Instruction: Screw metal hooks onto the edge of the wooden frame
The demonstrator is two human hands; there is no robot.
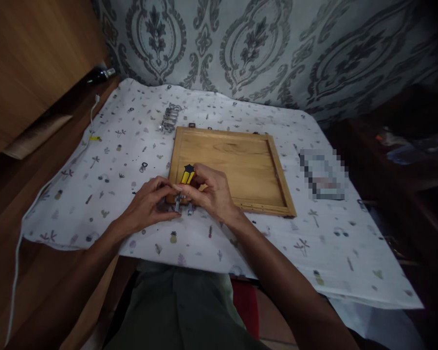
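Wood panel lies on the white printed cloth, raised frame edge facing up, roughly mid-table. Both hands are at its near-left corner.

Right hand: narrow grip, holding a screwdriver, yellow and black handle up and tilted. Its tip is hidden from where I'm standing, so can't say what it touches. Thumb reaches left, right by the left hand's fingertips.

Left hand: thumb and fingers bent in a narrow C around a metal hinge at the panel's near edge, thumb low, forefinger high. Exact contact is small and partly covered. A second bit of shiny metal shows just right of the hinge, same edge; can't tell if it's part of the same piece.

More metal hardware sits in a cluster on the cloth, past the panel's far-left corner, apart from it. Pixelated item lies on the cloth well to the right of the panel; can't make out what it is.

White cable runs down along the cloth's left side. Wood furniture at left, grey patterned curtain behind the far edge.
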